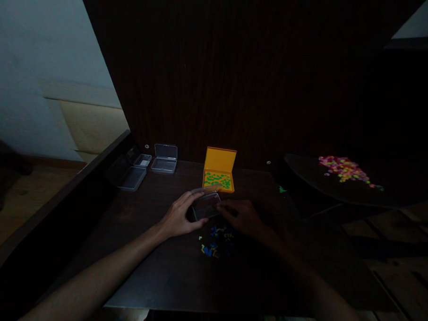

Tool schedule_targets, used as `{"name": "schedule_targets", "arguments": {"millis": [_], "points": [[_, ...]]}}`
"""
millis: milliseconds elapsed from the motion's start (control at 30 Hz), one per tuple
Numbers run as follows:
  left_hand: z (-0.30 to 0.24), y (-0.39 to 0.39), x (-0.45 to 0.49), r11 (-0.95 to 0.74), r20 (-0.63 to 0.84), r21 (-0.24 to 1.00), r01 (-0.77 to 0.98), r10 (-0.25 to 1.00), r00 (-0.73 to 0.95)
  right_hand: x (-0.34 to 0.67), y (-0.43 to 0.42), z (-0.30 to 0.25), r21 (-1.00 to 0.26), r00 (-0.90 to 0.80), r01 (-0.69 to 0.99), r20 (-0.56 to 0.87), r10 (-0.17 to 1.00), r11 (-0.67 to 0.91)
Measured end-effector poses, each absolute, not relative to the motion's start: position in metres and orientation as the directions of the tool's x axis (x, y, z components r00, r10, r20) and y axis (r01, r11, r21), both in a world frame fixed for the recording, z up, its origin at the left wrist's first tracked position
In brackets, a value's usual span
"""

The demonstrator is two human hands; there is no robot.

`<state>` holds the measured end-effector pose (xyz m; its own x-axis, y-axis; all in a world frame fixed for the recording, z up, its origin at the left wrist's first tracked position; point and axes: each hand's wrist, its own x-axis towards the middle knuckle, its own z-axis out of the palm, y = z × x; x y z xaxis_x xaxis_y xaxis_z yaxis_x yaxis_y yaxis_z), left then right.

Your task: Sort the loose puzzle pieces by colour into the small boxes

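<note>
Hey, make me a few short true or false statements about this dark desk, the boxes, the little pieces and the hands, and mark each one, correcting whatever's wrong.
1. The left hand holds a clear rectangular plastic box. True.
2. Small green pieces lie in the yellow-orange rectangular box beyond the hands. True.
3. The yellow-orange box is shut. False: its lid stands open.
4. Small blue and yellow pieces lie loose on the dark wooden desk, nearer the person than the held box. True.
5. Nothing lies to the right of the hands. False: a heap of small pink and yellow pieces lies there.
6. Only one hand is near the held box. False: the right hand is at its right side.
</note>
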<state>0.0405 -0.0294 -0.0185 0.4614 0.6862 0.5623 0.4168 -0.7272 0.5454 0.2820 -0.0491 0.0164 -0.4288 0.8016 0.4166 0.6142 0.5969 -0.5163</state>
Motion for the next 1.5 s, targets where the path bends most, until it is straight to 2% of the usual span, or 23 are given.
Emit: {"name": "schedule_targets", "arguments": {"millis": [167, 367, 533, 1033, 1267, 1500], "points": [[-0.02, -0.029, 0.039, -0.708, 0.556, 0.546, 0.448, 0.706, 0.439, 0.289, -0.076, -0.002, -0.517, -0.37, 0.639, 0.444, 0.816, 0.57], [-0.015, -0.029, 0.039, -0.719, 0.579, 0.537, 0.441, 0.694, 0.427, 0.282, -0.085, -0.012, -0.464, -0.45, 0.651, 0.401, 0.798, 0.6], [-0.015, -0.027, 0.038, -0.731, 0.602, 0.514, 0.449, 0.68, 0.418, 0.277, -0.088, -0.013, -0.362, -0.512, 0.685, 0.377, 0.771, 0.632], [-0.014, -0.028, 0.037, -0.748, 0.594, 0.494, 0.442, 0.662, 0.456, 0.275, -0.089, -0.018, -0.164, -0.605, 0.725, 0.312, 0.733, 0.668], [-0.014, -0.027, 0.037, -0.751, 0.6, 0.482, 0.451, 0.658, 0.455, 0.269, -0.088, -0.018, -0.172, -0.61, 0.74, 0.235, 0.756, 0.65], [-0.014, -0.027, 0.037, -0.766, 0.607, 0.46, 0.449, 0.64, 0.471, 0.269, -0.086, -0.013, -0.303, -0.598, 0.722, 0.179, 0.781, 0.622]]}}
